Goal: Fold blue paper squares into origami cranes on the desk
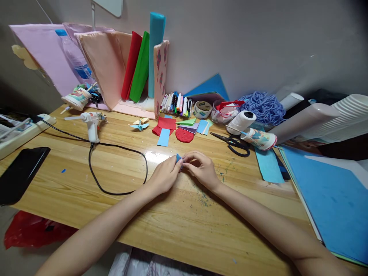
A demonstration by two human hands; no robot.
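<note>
A small piece of folded blue paper (pixel 178 157) is pinched between my two hands over the middle of the wooden table (pixel 178 226). My left hand (pixel 165 174) grips it from the left with thumb and fingers pressed together. From the right, my right hand (pixel 202 168) closes its thumb and fingertips at the paper's edge. Most of the paper is hidden by the fingers. Beyond the hands lie a red round piece (pixel 184 135), a light blue paper strip (pixel 163 137) on red paper pieces (pixel 167 123), and a folded paper figure (pixel 140 124).
A white glue gun (pixel 92 126) stands at the left, its black cable (pixel 120 193) looping near my left arm. Black scissors (pixel 234 143), a thread spool (pixel 243 122) and a paper cup (pixel 258 138) are at the right. Blue sheets (pixel 330 199) and a phone (pixel 23 172) flank the sides.
</note>
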